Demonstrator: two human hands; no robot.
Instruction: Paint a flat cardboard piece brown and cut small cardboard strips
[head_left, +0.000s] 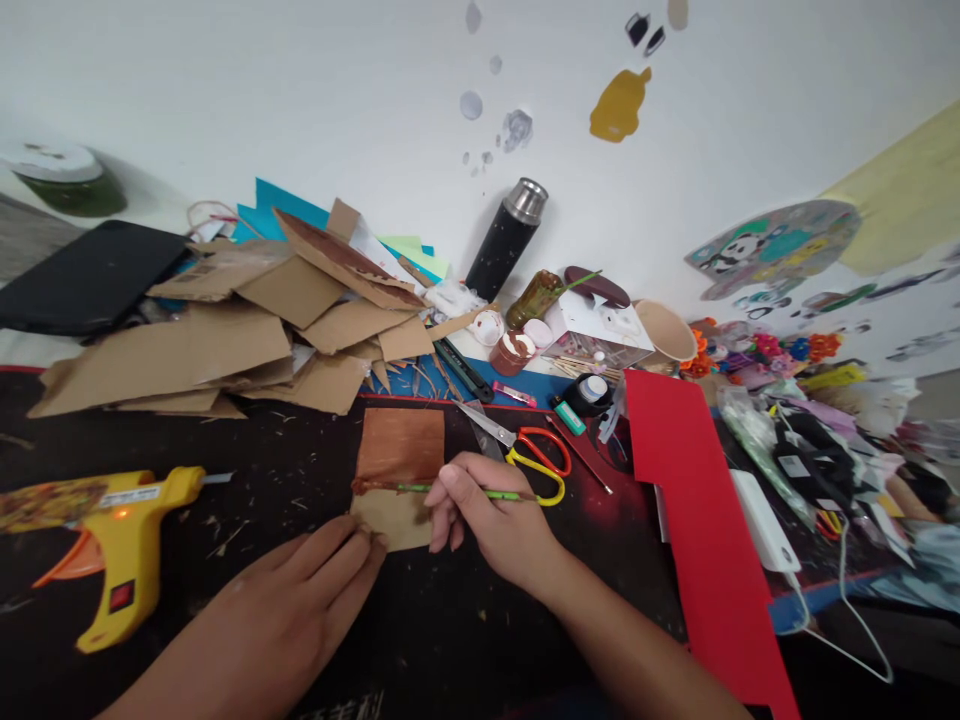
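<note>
A square piece of cardboard [400,520] lies on the black table; its far part is painted reddish brown and its near part is bare. My right hand [487,515] is closed around a thin paintbrush [416,488] with a green handle. Brown paint coats the brush's tip, which touches the left side of the cardboard at the border of the painted part. At the near left corner of the piece, my left hand [300,590] grips the edge with its fingers together; the thumb is hidden. Just right of the cardboard lie scissors [536,452] with red and yellow handles.
A yellow glue gun [124,530] with an orange light lies at the left. Cardboard scraps [202,345] are heaped behind. An open brown paint jar [513,353], a black flask [507,240] and a box cutter [463,371] stand or lie beyond. Red card [697,530] spans the right.
</note>
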